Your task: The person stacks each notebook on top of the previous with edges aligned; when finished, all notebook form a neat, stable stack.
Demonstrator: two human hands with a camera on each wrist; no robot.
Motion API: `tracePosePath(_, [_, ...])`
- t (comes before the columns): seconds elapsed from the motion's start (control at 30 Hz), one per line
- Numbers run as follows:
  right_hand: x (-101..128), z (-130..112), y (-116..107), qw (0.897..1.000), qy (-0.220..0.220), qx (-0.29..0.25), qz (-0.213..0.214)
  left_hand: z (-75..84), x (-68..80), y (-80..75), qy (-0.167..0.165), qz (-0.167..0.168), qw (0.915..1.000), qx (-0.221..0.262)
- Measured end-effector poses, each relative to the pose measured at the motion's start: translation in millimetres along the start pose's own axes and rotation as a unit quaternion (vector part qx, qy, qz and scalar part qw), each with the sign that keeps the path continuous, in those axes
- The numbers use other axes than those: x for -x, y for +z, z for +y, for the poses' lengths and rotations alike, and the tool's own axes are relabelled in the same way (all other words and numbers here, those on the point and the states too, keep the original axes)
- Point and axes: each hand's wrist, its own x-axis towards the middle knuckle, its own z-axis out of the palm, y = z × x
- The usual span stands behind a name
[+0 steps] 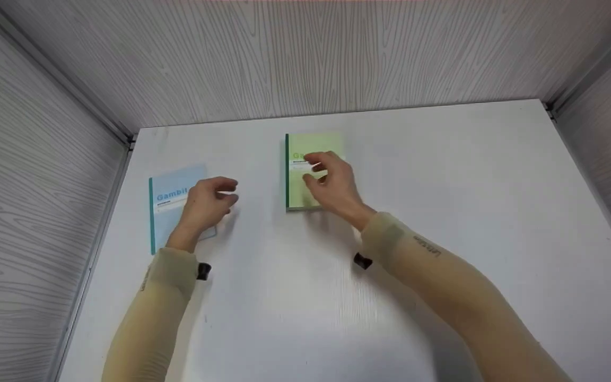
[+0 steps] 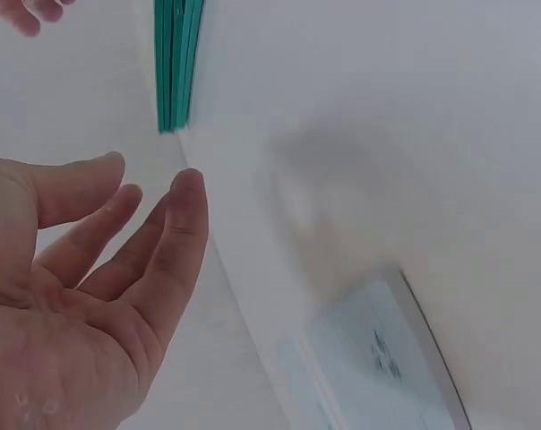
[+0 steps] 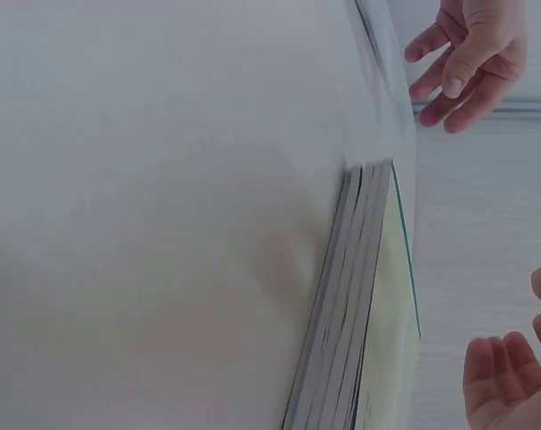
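A green notebook (image 1: 311,188) with a dark green spine tops a neat stack near the table's middle. In the right wrist view the stack's page edges (image 3: 342,296) show several notebooks piled together. My right hand (image 1: 334,183) hovers over its right part, fingers loosely bent, holding nothing and hiding some of the cover. To the left lies a light blue notebook (image 1: 170,215), slightly turned, with "Gambit" on its cover. Above its right side is my left hand (image 1: 204,204), thumb and fingers apart with nothing between them, as the left wrist view also shows.
Both notebook piles rest on a white table (image 1: 470,212). Wood-grain panels rise at the back (image 1: 311,58), left (image 1: 29,175) and right (image 1: 608,132). Each sleeve cuff has a small black piece (image 1: 363,260) at its inner side.
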Motion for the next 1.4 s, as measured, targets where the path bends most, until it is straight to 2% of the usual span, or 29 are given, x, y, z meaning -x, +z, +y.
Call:
tracePosePath(0.13, [6, -20, 47, 0.997, 0.016, -0.047, -0.062, -32.3, 17.8, -32.2, -0.023, 0.018, 0.9995, -0.015])
tracePosePath(0.27, [13, -36, 91, 0.987, 0.069, -0.037, -0.138, -59.1, 27.7, -52.8, -0.056, 0.058, 0.9957, -0.046])
tracePosePath(0.33, [17, -40, 109, 0.979, 0.102, -0.022, -0.173, -68.9, 30.4, -58.7, -0.084, 0.072, 0.9917, -0.065])
tracePosePath(0.4, [20, -44, 123, 0.971, 0.136, -0.013, -0.198, -76.2, 31.6, -61.7, -0.117, 0.073, 0.9875, -0.077])
tracePosePath(0.53, [19, -49, 146, 0.962, 0.173, -0.009, -0.211, -84.7, 33.4, -59.3, -0.164, 0.054, 0.9816, -0.082])
tracePosePath(0.67, [15, -57, 160, 0.958, 0.182, -0.019, -0.219, -87.6, 35.0, -58.6, -0.184, 0.052, 0.9797, -0.062])
tracePosePath(0.9, [13, -65, 173, 0.950, 0.200, -0.037, -0.236, -96.3, 38.4, -68.0, -0.201, 0.067, 0.9771, -0.015])
tracePosePath(1.07, [14, -63, 174, 0.948, 0.194, -0.072, -0.242, -106.1, 42.2, -74.3, -0.206, 0.071, 0.9737, 0.066])
tracePosePath(1.27, [14, -59, 174, 0.945, 0.203, -0.097, -0.239, -124.9, 49.4, -83.0, -0.176, 0.081, 0.9690, 0.154])
tracePosePath(1.33, [14, -58, 174, 0.946, 0.209, -0.094, -0.231, -126.8, 51.8, -84.4, -0.171, 0.085, 0.9642, 0.184])
tracePosePath(1.4, [13, -57, 174, 0.947, 0.213, -0.091, -0.222, -126.2, 55.4, -84.9, -0.166, 0.092, 0.9546, 0.229])
